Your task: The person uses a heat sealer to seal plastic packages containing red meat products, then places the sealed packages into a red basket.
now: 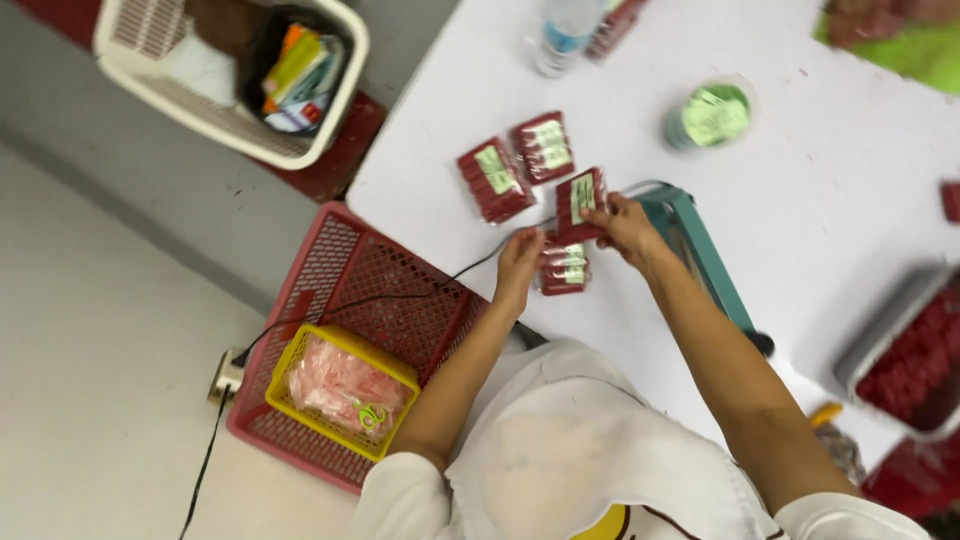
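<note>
Head view. Left hand (519,262) lay curled on the white counter (830,190), its fingertips touching a sealed red pack (565,270) just to its right; whether it gripped that pack could not be told. Right hand (627,225) pinched a second red pack (579,205) by its edge, holding it tilted just above the first. Two more packs (517,165) with green labels lay flat just beyond both hands. A teal sealer (700,250) sat directly under and behind the right hand, along the forearm. A round green-lidded tub (708,117) stood farther out past the right hand. A metal tray (900,345) of red pieces lay well to the right. A red crate (330,300) holding a yellow basket (340,392) stood below the left forearm, off the counter.
</note>
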